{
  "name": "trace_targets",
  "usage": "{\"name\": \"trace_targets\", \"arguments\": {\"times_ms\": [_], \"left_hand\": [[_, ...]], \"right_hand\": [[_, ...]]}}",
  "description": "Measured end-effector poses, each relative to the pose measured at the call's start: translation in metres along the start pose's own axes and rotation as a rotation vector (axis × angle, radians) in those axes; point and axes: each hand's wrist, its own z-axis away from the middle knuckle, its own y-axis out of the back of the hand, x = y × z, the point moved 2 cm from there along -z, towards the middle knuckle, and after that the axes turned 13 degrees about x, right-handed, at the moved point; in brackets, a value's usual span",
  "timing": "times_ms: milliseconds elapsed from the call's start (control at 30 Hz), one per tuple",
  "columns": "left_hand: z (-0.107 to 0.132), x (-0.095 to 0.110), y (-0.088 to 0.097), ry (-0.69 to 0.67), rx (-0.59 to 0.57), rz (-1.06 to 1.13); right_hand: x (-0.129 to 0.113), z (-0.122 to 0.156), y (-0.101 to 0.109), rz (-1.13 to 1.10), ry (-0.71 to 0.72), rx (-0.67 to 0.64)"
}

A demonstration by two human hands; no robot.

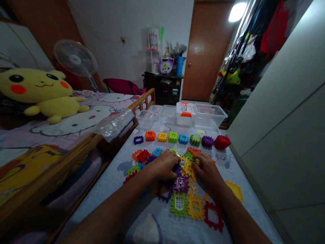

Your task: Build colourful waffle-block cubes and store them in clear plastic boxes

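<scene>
Interlocking plastic building blocks lie heaped on a cloth-covered surface before me. My left hand (pixel 166 165) rests over the middle of the heap, thumb apart from its bent fingers, beside a yellow window block (pixel 183 162). From the other side, my right hand (pixel 207 169) touches the edge of the yellow pieces (pixel 190 170), its fingers loosely apart. Closer to me lie a purple window block (pixel 181 184), a green window block (pixel 179 204), a yellow block (pixel 196 207) and a red square frame (pixel 213 217). Some pieces are hidden under both hands.
Behind the heap runs a row of blocks grouped by colour, from a purple frame (pixel 138 140) to a red stack (pixel 222 142). Clear plastic containers (pixel 210 115) and a white box with orange clasps (pixel 185 118) stand farther back. A wooden bed rail (pixel 83 149) borders the left.
</scene>
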Motion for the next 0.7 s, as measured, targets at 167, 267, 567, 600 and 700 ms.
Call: {"name": "trace_targets", "arguments": {"times_ms": [167, 267, 567, 600, 700], "left_hand": [[0.005, 0.013, 0.002, -0.08, 0.155, -0.008], [0.016, 0.001, 0.014, -0.073, 0.222, 0.034], [0.063, -0.07, 0.061, 0.107, 0.14, 0.096], [0.065, -0.07, 0.059, 0.104, 0.121, 0.109], [0.066, -0.066, 0.05, 0.099, 0.072, 0.133]], "right_hand": [[0.004, 0.001, -0.002, -0.006, 0.011, -0.019], [0.005, 0.0, -0.002, -0.004, 0.017, -0.027], [0.004, 0.0, -0.004, 0.007, -0.003, -0.048], [0.004, 0.0, -0.004, 0.006, -0.005, -0.049], [0.004, 0.0, -0.004, 0.002, -0.012, -0.05]]}}
